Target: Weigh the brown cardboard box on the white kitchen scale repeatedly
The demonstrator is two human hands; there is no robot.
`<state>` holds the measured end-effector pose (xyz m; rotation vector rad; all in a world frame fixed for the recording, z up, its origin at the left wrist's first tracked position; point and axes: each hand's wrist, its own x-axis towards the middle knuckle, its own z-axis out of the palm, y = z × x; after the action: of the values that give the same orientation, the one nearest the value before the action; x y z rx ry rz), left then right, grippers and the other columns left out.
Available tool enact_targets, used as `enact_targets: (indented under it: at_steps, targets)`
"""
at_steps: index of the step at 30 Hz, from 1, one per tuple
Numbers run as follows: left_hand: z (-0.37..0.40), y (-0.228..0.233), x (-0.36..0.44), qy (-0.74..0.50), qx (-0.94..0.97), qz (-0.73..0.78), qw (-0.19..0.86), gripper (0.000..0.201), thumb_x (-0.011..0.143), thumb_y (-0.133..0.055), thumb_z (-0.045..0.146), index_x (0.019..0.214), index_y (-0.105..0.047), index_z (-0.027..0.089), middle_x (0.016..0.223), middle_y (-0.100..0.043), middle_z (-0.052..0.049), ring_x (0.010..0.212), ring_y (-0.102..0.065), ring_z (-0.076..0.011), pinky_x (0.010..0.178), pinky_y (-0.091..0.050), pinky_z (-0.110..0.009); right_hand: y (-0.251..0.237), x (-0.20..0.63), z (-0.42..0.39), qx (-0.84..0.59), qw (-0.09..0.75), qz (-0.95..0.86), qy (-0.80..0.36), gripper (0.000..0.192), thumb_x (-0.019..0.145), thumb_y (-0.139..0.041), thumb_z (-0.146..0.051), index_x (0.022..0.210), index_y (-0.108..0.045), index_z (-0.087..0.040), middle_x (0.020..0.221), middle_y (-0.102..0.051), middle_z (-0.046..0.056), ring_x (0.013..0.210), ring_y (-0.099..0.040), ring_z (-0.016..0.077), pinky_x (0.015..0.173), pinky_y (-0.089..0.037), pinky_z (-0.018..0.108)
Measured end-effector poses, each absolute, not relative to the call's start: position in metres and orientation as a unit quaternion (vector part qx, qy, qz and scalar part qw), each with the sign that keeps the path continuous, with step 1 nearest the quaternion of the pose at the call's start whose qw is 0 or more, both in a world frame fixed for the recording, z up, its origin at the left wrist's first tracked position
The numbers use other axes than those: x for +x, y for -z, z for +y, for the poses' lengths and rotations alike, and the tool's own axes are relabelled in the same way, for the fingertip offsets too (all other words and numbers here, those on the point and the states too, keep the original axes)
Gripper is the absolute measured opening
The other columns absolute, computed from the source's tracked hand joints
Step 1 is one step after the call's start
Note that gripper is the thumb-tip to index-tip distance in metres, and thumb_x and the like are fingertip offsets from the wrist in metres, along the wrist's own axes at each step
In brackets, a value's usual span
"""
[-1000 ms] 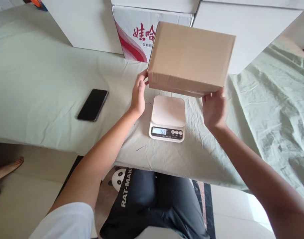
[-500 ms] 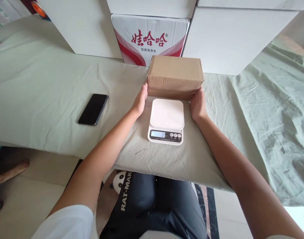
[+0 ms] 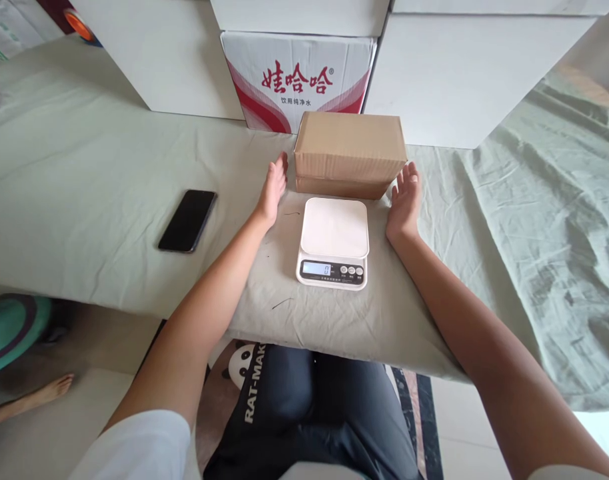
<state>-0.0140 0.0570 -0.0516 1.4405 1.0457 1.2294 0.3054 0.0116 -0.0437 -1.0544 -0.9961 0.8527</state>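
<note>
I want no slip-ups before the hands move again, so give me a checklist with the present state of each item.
1. Cardboard box resting on the cloth behind the scale, not on it: ok.
2. Scale platform bare: ok.
3. Scale display reads what looks like 0: ok.
4. Left hand open, beside the box's left end, holding nothing: ok.
5. Right hand open, beside the box's right end; whether it touches the box: cannot tell.
6. Phone lying well left of the scale, away from both hands: ok.
</note>
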Motion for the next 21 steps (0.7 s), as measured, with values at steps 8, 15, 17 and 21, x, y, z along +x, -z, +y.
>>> enact_targets:
  at_steps: [8,15,17,21]
  targets:
    - [0.056,0.049,-0.007,-0.472,0.6,0.426,0.484,0.107,0.097,-0.018,0.098,0.181,-0.036,0.035,0.196,-0.024,0.002,0.184,-0.011,-0.0259,0.15,-0.015,-0.044,0.042,0.303,0.02,-0.423,0.638,-0.493,-0.413,0.068,0.088,-0.056,-0.09,0.136,-0.069,-0.044,0.171,-0.063,-0.007,0.173,-0.042,0.0265,0.149,-0.031,0.053]
    - [0.031,0.019,0.0,-0.535,0.608,0.396,0.432,0.092,0.095,-0.031,0.101,0.156,-0.064,0.04,0.178,-0.058,-0.003,0.18,-0.032,-0.0334,0.145,-0.032,-0.053,0.024,0.315,0.009,-0.414,0.655,-0.54,-0.328,0.057,0.086,-0.07,-0.078,0.127,-0.064,-0.04,0.147,-0.071,0.002,0.147,-0.063,0.0327,0.133,-0.049,0.063]
    - [0.019,0.004,0.002,-0.605,0.587,0.389,0.372,0.076,0.098,-0.039,0.096,0.129,-0.074,0.036,0.151,-0.073,-0.007,0.167,-0.053,-0.0344,0.134,-0.049,-0.051,0.011,0.315,-0.016,-0.407,0.67,-0.562,-0.264,0.061,0.086,-0.075,-0.075,0.134,-0.059,-0.04,0.148,-0.069,0.007,0.149,-0.061,0.0358,0.133,-0.05,0.064]
    - [-0.005,-0.013,0.011,-0.712,0.515,0.39,0.275,0.066,0.105,-0.05,0.085,0.074,-0.05,0.026,0.085,-0.06,-0.005,0.108,-0.075,-0.0269,0.093,-0.066,-0.042,0.001,0.299,-0.077,-0.403,0.653,-0.607,-0.209,0.078,0.086,-0.075,-0.079,0.146,-0.051,-0.035,0.151,-0.063,0.014,0.161,-0.052,0.0438,0.132,-0.048,0.071]
